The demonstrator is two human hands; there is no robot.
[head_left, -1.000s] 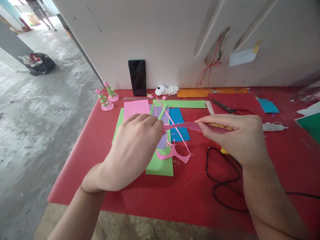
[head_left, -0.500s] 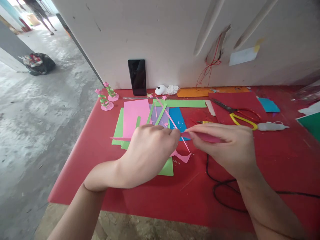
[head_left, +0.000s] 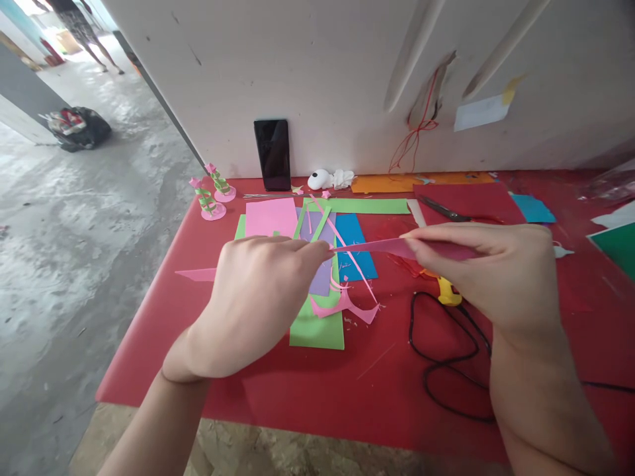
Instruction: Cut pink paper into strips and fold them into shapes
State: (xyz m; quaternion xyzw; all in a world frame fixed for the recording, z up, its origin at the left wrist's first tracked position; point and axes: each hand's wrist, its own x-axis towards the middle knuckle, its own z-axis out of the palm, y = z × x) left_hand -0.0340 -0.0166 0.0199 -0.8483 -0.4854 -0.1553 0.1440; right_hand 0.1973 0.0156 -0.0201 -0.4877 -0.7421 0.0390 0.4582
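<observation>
no readable text, labels or numbers

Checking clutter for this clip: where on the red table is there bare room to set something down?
Bare red tabletop along the near edge, bordered by the light green paper sheet and looped black cable; also the left side below the pink-and-green paper figures. Crowded: the middle, under the pink paper strip held by left hand and right hand.

Pink strip (head_left: pixel 370 246) above red table (head_left: pixel 297 390)
</observation>
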